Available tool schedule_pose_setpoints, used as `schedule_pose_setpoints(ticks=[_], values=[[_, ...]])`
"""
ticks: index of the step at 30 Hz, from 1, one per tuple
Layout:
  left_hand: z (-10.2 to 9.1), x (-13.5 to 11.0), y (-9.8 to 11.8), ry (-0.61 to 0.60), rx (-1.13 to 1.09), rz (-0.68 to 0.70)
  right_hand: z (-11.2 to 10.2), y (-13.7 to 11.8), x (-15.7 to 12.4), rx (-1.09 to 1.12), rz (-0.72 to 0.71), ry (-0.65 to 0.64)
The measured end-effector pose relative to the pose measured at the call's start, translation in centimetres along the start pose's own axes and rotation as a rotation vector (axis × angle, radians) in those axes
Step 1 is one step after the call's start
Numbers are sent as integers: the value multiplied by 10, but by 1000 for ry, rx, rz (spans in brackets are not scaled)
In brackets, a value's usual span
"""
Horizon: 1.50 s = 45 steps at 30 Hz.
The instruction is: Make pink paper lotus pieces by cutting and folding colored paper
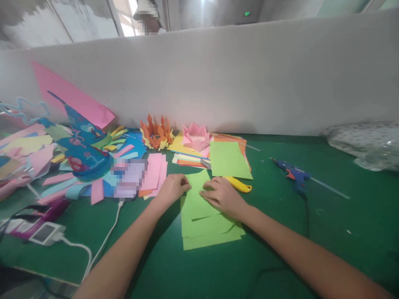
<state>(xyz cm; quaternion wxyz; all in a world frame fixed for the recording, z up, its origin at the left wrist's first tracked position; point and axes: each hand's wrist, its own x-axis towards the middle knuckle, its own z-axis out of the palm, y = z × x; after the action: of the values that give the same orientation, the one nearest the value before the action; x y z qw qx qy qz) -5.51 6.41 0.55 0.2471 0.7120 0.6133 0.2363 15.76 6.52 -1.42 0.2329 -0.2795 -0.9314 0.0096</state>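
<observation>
Several light green paper sheets point(212, 230) lie loosely stacked on the green table in front of me. My left hand point(173, 189) is at the upper left edge of the top sheet, thumb and forefinger pinched together on it. From the right, my right hand point(223, 195) rests on the same sheet with its fingers stretched out and slightly bent. Just beyond that hand lies a yellow-handled cutter point(238, 185), partly covered by another green sheet point(230, 159).
A pink paper lotus point(196, 137) and an orange paper crown point(156, 133) stand at the back. To the left are a blue cone hat point(85, 155), pink paper point(152, 174), a phone point(129, 178) and a power bank point(46, 233). A blue glue gun point(294, 174) lies right.
</observation>
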Motion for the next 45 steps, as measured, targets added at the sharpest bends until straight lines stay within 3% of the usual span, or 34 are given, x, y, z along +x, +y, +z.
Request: schedule_pose_setpoints(ticks=[26, 45], values=[[-5, 0, 0, -76, 78, -7, 4, 2, 1, 82, -57, 22], [-4, -4, 5, -62, 226, 53, 4, 3, 1, 96, -57, 3]])
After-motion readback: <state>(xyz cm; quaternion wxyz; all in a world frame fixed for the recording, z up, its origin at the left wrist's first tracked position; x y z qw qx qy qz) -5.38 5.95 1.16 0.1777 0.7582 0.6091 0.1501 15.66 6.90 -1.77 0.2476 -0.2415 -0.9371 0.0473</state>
